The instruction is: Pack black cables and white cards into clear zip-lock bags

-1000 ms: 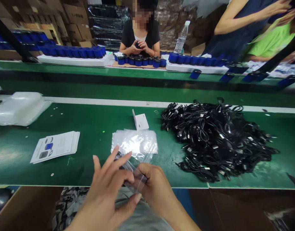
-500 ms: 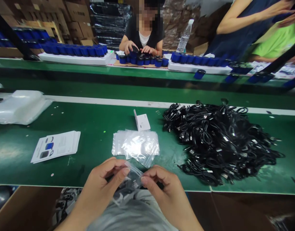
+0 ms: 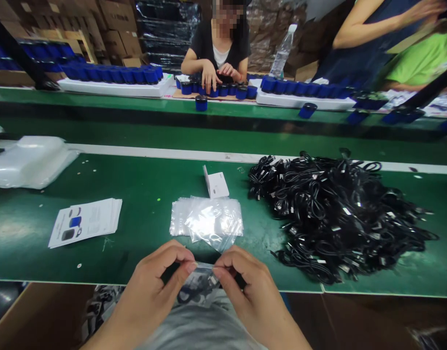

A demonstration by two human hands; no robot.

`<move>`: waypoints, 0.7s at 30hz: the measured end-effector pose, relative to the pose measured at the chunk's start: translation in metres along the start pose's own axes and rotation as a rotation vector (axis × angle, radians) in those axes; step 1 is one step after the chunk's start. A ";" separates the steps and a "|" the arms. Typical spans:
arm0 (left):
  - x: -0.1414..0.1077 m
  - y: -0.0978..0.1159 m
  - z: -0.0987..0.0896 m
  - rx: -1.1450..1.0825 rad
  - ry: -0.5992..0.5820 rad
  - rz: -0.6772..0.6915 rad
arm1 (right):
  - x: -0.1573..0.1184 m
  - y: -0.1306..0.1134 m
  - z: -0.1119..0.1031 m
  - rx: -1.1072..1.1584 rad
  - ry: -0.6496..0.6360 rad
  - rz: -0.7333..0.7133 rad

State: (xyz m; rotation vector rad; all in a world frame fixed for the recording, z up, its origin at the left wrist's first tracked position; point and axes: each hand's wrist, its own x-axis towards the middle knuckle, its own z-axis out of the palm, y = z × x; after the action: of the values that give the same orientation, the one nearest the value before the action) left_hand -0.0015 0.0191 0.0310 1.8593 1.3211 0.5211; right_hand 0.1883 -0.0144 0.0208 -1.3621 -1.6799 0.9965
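Observation:
A clear plastic bag (image 3: 199, 287) with a black cable inside hangs between my hands, just past the table's near edge. My left hand (image 3: 165, 274) pinches its top left corner, and my right hand (image 3: 241, 279) pinches the top right one. Beyond my hands lies a pile of flat clear bags (image 3: 209, 218), with a small folded white leaflet (image 3: 218, 184) behind it. To the right spreads a large heap of black cables (image 3: 333, 214). Printed sheets (image 3: 87, 222) are stacked on the left.
A bundle of white plastic (image 3: 30, 160) lies at the far left of the green table (image 3: 136, 180). Across it a person (image 3: 216, 53) handles blue jars (image 3: 121, 75). A plastic bottle (image 3: 283, 51) stands behind. More people are at the right.
The bag's top edge has gone from slanted to level between my hands. Across the table, a blue jar now stands nearer, in front of the other person, whose hand has come down onto the jars.

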 end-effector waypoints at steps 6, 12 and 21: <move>-0.002 0.006 -0.001 -0.044 -0.133 -0.049 | -0.001 -0.003 0.007 0.012 0.006 -0.065; -0.002 0.004 -0.002 -0.004 -0.147 -0.036 | -0.003 0.000 0.020 -0.049 0.064 -0.047; -0.042 -0.036 -0.034 0.111 0.098 -0.069 | 0.008 0.009 -0.003 -0.490 0.065 -0.168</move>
State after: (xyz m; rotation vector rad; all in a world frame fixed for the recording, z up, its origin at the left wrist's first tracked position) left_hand -0.0627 -0.0024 0.0281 1.8902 1.5011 0.5175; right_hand 0.1933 -0.0053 0.0149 -1.5019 -2.0321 0.4516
